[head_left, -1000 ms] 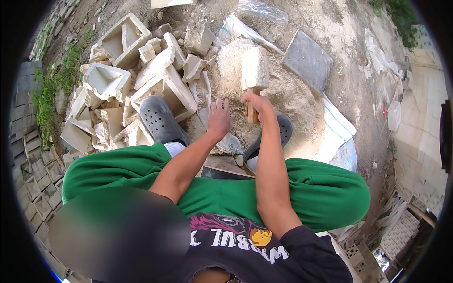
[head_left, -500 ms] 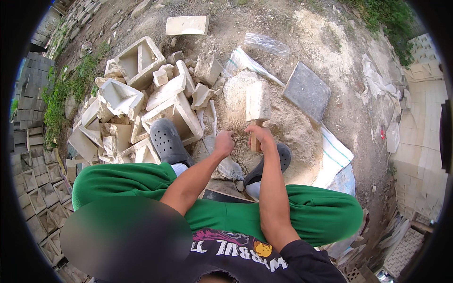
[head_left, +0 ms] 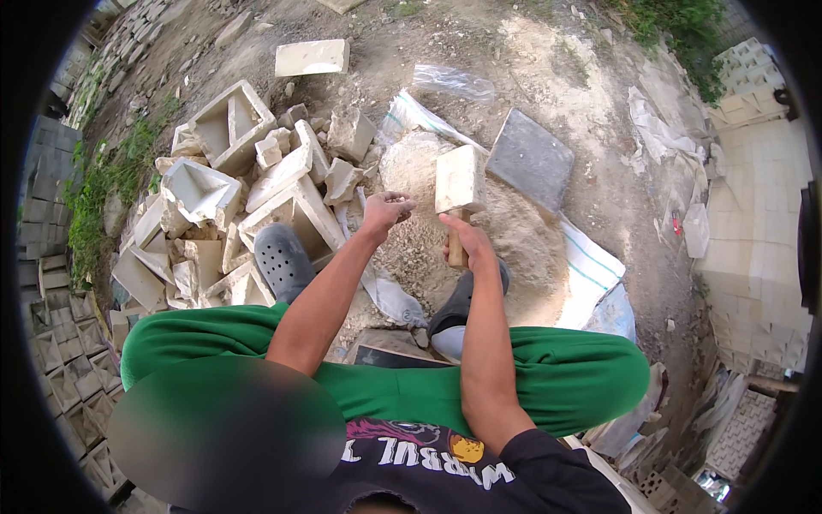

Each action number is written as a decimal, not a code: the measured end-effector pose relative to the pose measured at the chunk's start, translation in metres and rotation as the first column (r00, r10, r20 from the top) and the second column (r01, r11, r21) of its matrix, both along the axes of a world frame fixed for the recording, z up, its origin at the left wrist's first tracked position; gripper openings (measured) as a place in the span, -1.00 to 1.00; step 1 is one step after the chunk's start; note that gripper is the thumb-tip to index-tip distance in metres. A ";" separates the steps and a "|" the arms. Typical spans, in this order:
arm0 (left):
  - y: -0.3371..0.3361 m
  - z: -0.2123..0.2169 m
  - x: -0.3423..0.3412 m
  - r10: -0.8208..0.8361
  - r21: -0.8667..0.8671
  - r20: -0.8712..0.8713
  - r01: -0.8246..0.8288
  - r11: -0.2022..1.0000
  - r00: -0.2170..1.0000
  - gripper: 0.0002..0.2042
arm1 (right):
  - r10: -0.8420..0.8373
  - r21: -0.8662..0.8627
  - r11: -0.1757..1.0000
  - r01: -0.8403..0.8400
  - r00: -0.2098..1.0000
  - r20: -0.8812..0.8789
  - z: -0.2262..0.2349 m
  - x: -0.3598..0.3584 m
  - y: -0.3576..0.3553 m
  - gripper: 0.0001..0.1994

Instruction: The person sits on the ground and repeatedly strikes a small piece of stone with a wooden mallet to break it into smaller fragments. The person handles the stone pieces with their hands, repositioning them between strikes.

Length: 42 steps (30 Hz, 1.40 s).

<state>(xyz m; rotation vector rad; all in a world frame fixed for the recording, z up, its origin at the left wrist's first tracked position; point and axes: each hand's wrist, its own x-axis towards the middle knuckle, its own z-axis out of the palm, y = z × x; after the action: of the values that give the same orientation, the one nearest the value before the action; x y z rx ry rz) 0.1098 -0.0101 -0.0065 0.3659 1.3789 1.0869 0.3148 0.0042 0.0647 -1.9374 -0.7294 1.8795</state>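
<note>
My right hand grips the wooden handle of a mallet whose pale, block-shaped head is raised above a mound of pale rubble and powder. My left hand hovers beside it with fingers curled around a small piece of stone. I sit with green trousers and grey clogs on the ground. A heap of broken pale hollow blocks lies to my left.
A grey square slab lies beyond the mound. White sacks and plastic sheets are spread around. One whole pale brick sits farther off. Stacked blocks line the left edge and a paved area the right.
The mallet head has risen from the mound. My left hand has lifted and moved up beside it, fingers closing on a small piece.
</note>
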 end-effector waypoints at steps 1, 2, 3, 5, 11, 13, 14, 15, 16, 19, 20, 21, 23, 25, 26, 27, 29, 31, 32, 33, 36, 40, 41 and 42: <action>0.013 0.004 -0.006 -0.075 0.019 -0.045 0.076 0.997 0.996 -0.63 | 0.017 -0.001 1.000 -0.017 1.000 0.009 0.002 -0.002 -0.001 -0.54; 0.025 0.009 -0.012 -0.147 0.034 -0.092 0.151 0.988 0.985 -0.58 | 0.034 -0.003 0.999 -0.034 0.999 0.018 0.005 -0.005 -0.001 -0.53; 0.033 0.015 -0.014 -0.223 0.050 -0.138 0.232 0.971 0.965 -0.53 | 0.045 -0.001 0.999 -0.045 0.999 0.031 0.007 -0.004 0.001 -0.53; 0.040 0.026 -0.016 -0.227 0.059 -0.045 0.229 0.972 0.973 -0.48 | 0.093 0.004 0.996 -0.093 0.993 0.066 0.000 0.001 0.003 -0.55; 0.029 -0.002 -0.035 -0.088 0.016 0.011 0.088 0.996 0.996 -0.54 | 0.273 0.224 0.916 -0.333 0.926 0.261 0.009 -0.007 0.005 -0.56; 0.020 -0.010 -0.032 -0.027 -0.010 -0.110 0.026 1.000 0.994 -0.61 | 0.271 0.365 0.834 -0.414 0.883 0.383 0.013 -0.013 0.006 -0.57; 0.014 -0.015 -0.032 0.004 -0.022 -0.171 -0.007 1.000 0.985 -0.64 | 0.228 0.456 0.778 -0.433 0.870 0.436 0.014 -0.019 0.005 -0.59; 0.005 -0.029 -0.035 0.083 0.069 -0.193 -0.071 0.995 0.978 -0.75 | 0.190 0.543 0.704 -0.458 0.858 0.477 0.020 -0.030 0.005 -0.60; 0.000 -0.032 -0.033 0.061 0.049 -0.215 -0.051 0.997 0.975 -0.76 | 0.161 0.578 0.706 -0.409 0.888 0.430 0.023 -0.037 0.003 -0.61; -0.011 -0.042 -0.029 0.031 -0.006 -0.277 -0.034 0.999 0.960 -0.80 | 0.114 0.670 0.652 -0.356 0.919 0.377 0.015 -0.054 0.000 -0.62; -0.013 -0.047 -0.027 0.041 0.013 -0.355 -0.038 0.999 0.934 -0.79 | 0.118 0.693 0.594 -0.408 0.897 0.427 -0.008 -0.054 -0.002 -0.62; -0.016 -0.056 -0.028 0.052 0.030 -0.434 -0.043 0.999 0.899 -0.78 | 0.122 0.709 0.535 -0.459 0.873 0.473 -0.032 -0.055 -0.005 -0.61; -0.025 -0.066 -0.028 0.041 0.058 -0.640 -0.005 0.998 0.768 -0.77 | 0.104 0.553 0.625 -0.550 0.762 0.639 -0.065 -0.056 -0.030 -0.65; -0.035 -0.063 -0.028 0.018 0.065 -0.853 0.071 0.995 0.521 -0.74 | 0.175 0.391 0.729 -0.562 0.705 0.688 -0.067 -0.056 -0.034 -0.69; -0.040 -0.062 -0.027 -0.074 -0.006 -0.854 0.133 0.991 0.515 -0.75 | 0.241 0.306 0.782 -0.542 0.717 0.654 -0.067 -0.053 -0.030 -0.70; -0.046 -0.048 -0.023 -0.178 -0.083 -0.843 0.205 0.975 0.507 -0.75 | 0.299 0.205 0.832 -0.515 0.729 0.616 -0.063 -0.048 -0.030 -0.72; -0.058 -0.044 -0.027 -0.274 -0.143 -0.841 0.297 0.944 0.467 -0.77 | 0.234 0.292 0.873 -0.392 0.859 0.454 -0.036 -0.058 -0.024 -0.75; -0.068 -0.053 -0.029 -0.285 -0.120 -0.860 0.373 0.920 0.424 -0.79 | 0.143 0.436 0.844 -0.312 0.915 0.378 -0.010 -0.066 -0.017 -0.79; -0.070 -0.056 -0.029 -0.280 -0.118 -0.866 0.375 0.920 0.414 -0.79 | 0.133 0.491 0.813 -0.313 0.921 0.365 -0.003 -0.067 -0.010 -0.78; -0.067 -0.054 -0.028 -0.274 -0.112 -0.873 0.382 0.917 0.404 -0.80 | 0.119 0.547 0.779 -0.307 0.928 0.352 0.005 -0.067 -0.002 -0.78; -0.064 -0.044 -0.019 -0.297 -0.138 -0.880 0.399 0.906 0.371 -0.84 | 0.020 0.768 0.597 -0.230 0.962 0.272 -0.017 -0.061 0.008 -0.72; -0.067 -0.048 -0.012 -0.262 -0.139 -0.909 0.358 0.923 0.325 -0.90 | 0.051 0.690 0.627 -0.362 0.903 0.427 -0.054 -0.055 -0.027 -0.69; -0.066 -0.049 -0.011 -0.261 -0.142 -0.914 0.359 0.923 0.310 -0.91 | 0.170 0.507 0.755 -0.415 0.871 0.460 -0.054 -0.051 -0.027 -0.69; -0.066 -0.051 -0.012 -0.264 -0.151 -0.919 0.359 0.921 0.292 -0.91 | 0.294 0.294 0.840 -0.456 0.838 0.460 -0.049 -0.048 -0.028 -0.70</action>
<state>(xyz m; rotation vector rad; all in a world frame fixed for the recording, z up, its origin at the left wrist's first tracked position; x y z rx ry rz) 0.0976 -0.0764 -0.0573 1.4631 2.1317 0.5303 0.2664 -0.0234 0.0152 -2.0192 -1.5980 1.3657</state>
